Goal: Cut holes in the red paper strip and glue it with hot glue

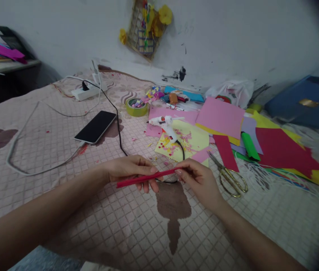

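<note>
A narrow red paper strip (137, 180), which looks folded or rolled lengthwise, is stretched between my two hands above the patterned cloth. My left hand (137, 171) pinches it near its middle, thumb on top and fingers beneath. At its right end, my right hand (197, 177) grips it between thumb and fingertips. Just beyond my hands lies a white glue gun (163, 124) on pale yellow paper (199, 137) strewn with pink and yellow scraps. Gold-handled scissors (228, 177) rest to the right of my right hand, blades pointing away from me.
A phone (96, 127) on a white cable lies at left, near a power strip (87, 90). Green tape (136, 107) stands farther back. Coloured sheets (221, 116), a green roll (250, 146) and white string (261, 177) spread to the right. A blue bag (306, 98) sits by the wall.
</note>
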The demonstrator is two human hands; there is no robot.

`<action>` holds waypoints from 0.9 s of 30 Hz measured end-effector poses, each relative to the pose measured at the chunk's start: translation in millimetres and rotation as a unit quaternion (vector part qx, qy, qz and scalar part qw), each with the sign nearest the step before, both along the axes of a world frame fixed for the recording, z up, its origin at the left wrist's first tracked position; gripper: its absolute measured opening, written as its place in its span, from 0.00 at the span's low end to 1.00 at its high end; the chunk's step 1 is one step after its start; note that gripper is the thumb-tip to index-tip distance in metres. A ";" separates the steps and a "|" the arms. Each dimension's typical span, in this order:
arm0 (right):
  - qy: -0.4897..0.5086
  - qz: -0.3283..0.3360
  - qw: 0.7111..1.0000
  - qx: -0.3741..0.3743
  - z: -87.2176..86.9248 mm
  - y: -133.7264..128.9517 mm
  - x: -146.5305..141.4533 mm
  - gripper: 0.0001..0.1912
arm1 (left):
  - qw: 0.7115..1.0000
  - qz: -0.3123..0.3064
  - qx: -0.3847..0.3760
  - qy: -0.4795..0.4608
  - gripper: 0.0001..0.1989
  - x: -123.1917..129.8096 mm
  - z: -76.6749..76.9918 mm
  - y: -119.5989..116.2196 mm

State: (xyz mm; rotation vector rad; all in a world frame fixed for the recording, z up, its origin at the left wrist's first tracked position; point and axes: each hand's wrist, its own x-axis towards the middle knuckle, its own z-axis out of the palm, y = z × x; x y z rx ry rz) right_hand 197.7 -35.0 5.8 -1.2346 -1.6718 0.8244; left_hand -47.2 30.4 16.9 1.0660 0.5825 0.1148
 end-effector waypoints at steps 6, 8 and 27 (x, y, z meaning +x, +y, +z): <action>0.097 -0.004 0.994 -0.054 -6.5 1.5 -4.1 0.14 | 0.999 0.031 0.010 -0.011 0.19 1.6 1.4 0.4; 0.123 -0.001 0.990 -0.071 -7.8 2.7 -5.6 0.17 | 0.999 0.047 0.010 -0.014 0.19 2.3 2.1 0.3; -0.140 -0.113 0.979 0.097 2.5 122.0 -0.8 0.17 | 0.961 0.274 0.042 -0.014 0.07 -33.1 4.3 47.0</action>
